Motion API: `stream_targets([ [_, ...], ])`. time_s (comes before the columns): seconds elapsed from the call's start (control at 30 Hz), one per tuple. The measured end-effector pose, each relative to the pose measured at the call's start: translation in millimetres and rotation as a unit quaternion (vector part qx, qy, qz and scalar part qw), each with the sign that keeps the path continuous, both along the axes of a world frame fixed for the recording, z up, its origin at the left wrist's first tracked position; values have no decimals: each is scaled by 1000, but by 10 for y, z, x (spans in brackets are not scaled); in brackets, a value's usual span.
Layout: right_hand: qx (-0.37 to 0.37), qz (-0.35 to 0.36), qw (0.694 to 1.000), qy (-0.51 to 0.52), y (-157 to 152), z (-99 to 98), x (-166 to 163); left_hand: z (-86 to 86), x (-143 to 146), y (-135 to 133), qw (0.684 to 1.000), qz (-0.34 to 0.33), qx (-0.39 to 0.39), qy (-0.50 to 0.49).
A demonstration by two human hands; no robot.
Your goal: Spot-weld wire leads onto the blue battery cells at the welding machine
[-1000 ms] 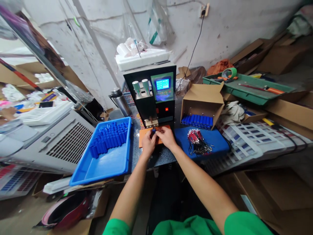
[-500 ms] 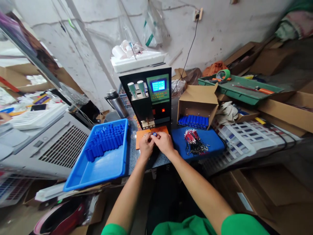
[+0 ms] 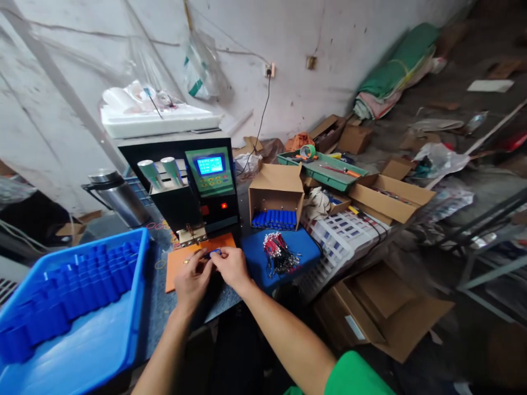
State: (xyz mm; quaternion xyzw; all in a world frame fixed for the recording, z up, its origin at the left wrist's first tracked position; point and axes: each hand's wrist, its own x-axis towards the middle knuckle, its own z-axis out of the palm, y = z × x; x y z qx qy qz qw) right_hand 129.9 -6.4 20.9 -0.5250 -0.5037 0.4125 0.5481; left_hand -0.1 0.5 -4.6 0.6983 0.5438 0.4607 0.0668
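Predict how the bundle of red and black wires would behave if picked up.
Probably floppy: the wires look thin and splay in different directions. Lifting one might drag others, since many overlap.

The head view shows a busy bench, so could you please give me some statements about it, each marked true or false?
1. The tub is left of the orange board. True.
2. No display is lit. False: the machine has a lit screen.
3. The wires lie on a blue surface. True.
4. The tub holds wires. False: it holds blue cylinders.
5. The right hand holds a blue piece; the left hand is close by. True.
6. Only the tub contains cylinders. False: the carton does too.
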Motion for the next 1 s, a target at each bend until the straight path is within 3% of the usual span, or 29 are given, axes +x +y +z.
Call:
stream_targets([
  [0.13,12,-26,1000,12,104,-150,258,7,2,-28,1000,0,-5,-22],
  [0.23,114,-120,979,-116,194,-175,691,16,6,-53,1000,1,-5,-14],
  [0.33,179,-155,924,-299,320,-137,1132,35,12,-78,1000,8,-6,14],
  [0.5,87,-127,827,-541,582,-99,1462,56,3,-102,1000,-5,1,22],
  [0.67,4,-71,748,-660,777,-88,1408,46,-19,-98,1000,-17,9,22],
  [0.8,-41,-53,726,-684,875,-29,1322,42,-18,-100,999,-20,15,21],
  [1.0,-60,-40,728,-682,940,92,1343,60,11,-105,999,-18,15,24],
])
